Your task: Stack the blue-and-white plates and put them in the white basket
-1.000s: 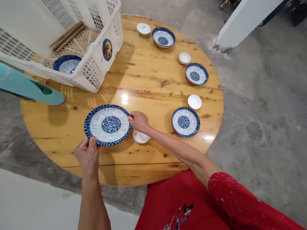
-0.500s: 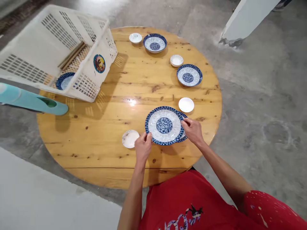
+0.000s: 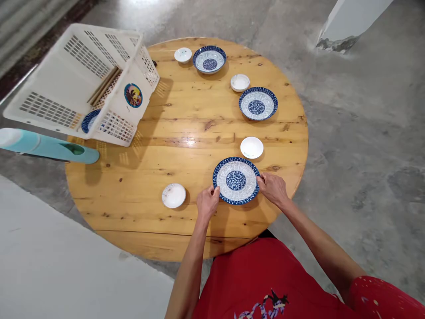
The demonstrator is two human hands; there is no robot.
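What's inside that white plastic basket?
Inside the white basket: a blue-rimmed dish, partly showing, and some long brown sticks. The near wall covers the rest of the dish; whatever else lies behind it can't be seen.

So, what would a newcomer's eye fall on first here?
Probably the blue-rimmed plate low in the centre, its rim held by the left hand and right hand. Next, the big white basket at the upper left, a colourful round sticker on its side. The bright red shirt stands out at the bottom.

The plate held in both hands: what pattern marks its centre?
The plate has a blue-and-white mottled circle there, best seen in the head view.
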